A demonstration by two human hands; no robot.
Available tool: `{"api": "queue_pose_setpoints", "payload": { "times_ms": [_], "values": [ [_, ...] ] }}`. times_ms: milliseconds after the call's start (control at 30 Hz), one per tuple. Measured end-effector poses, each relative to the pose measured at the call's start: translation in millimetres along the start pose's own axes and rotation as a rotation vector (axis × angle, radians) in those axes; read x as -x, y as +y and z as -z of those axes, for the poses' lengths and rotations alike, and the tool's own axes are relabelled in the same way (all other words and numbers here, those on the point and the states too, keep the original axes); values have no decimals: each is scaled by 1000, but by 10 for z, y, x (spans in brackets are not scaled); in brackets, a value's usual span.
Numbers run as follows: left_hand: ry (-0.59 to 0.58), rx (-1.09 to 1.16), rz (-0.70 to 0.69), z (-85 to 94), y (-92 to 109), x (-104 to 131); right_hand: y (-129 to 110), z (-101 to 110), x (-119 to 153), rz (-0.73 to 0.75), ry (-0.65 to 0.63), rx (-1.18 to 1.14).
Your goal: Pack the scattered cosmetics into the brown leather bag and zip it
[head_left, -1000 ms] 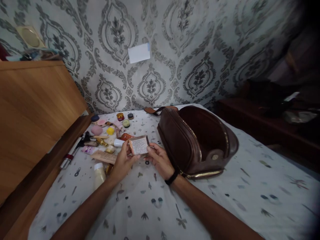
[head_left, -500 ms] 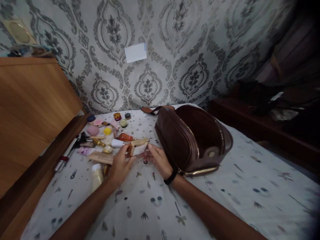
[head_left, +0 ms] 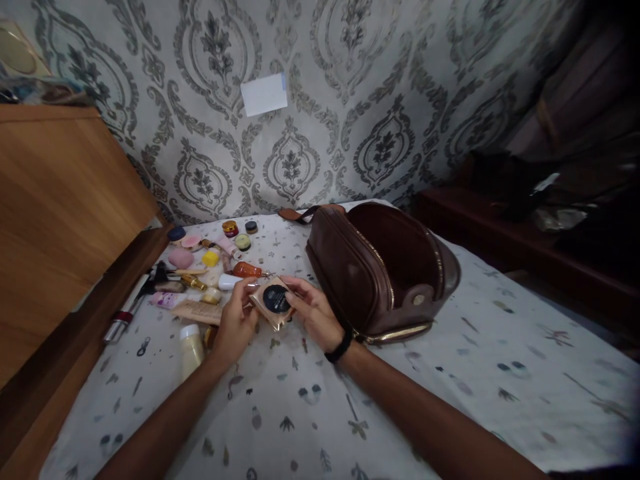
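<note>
A square gold compact (head_left: 267, 316) with a round dark label is held between both hands above the patterned sheet. My left hand (head_left: 237, 324) grips its left edge. My right hand (head_left: 316, 315) holds the right side, its thumb on the label. To the right stands a brown leather bag (head_left: 345, 280), its zipped top open and its inside dark. Left of the hands lie several cosmetics, among them an orange bottle (head_left: 247, 269), a yellow item (head_left: 211, 258), a pink sponge (head_left: 181, 259) and a white-capped bottle (head_left: 191, 350).
A wooden cabinet (head_left: 65, 220) rises at the left edge. Behind the sheet is a patterned wall with a white paper (head_left: 264, 95) on it. Dark furniture (head_left: 480, 233) holding blurred items stands at the right.
The compact has been tilted, so its round dark label now shows instead of its glittery edge. My right thumb has moved onto it. The whole view has shifted slightly.
</note>
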State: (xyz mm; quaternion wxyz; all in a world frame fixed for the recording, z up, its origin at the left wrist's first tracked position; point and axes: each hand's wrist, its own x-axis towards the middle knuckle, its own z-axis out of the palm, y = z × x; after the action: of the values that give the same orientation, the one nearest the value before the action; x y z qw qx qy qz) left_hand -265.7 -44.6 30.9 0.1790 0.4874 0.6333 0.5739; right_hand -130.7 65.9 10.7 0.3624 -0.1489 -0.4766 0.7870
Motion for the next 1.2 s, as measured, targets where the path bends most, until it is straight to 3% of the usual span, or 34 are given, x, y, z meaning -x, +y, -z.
{"api": "queue_pose_setpoints", "payload": {
  "times_ms": [233,500,667,800,900,1033,1133,1200],
  "values": [
    [-10,356,242,-31,77,-12,-9,35,-26,98,49,53],
    [-68,386,271,-7,195,-19,-99,3,-23,160,49,155],
    [3,398,277,60,440,-83,-302,-85,56,114,-35,202],
    [-39,394,253,91,683,-135,-593,-141,251,71,-133,240],
    [-85,408,203,-1,853,-163,-919,-144,435,104,-123,249],
    [-127,402,16,-274,1056,-269,-1431,-53,509,191,-51,138],
    [-197,133,-173,-536,1205,-390,-1789,86,354,195,53,21],
    [-249,-148,-371,-719,1278,-457,-1970,196,193,73,148,-35]
  ]
}}
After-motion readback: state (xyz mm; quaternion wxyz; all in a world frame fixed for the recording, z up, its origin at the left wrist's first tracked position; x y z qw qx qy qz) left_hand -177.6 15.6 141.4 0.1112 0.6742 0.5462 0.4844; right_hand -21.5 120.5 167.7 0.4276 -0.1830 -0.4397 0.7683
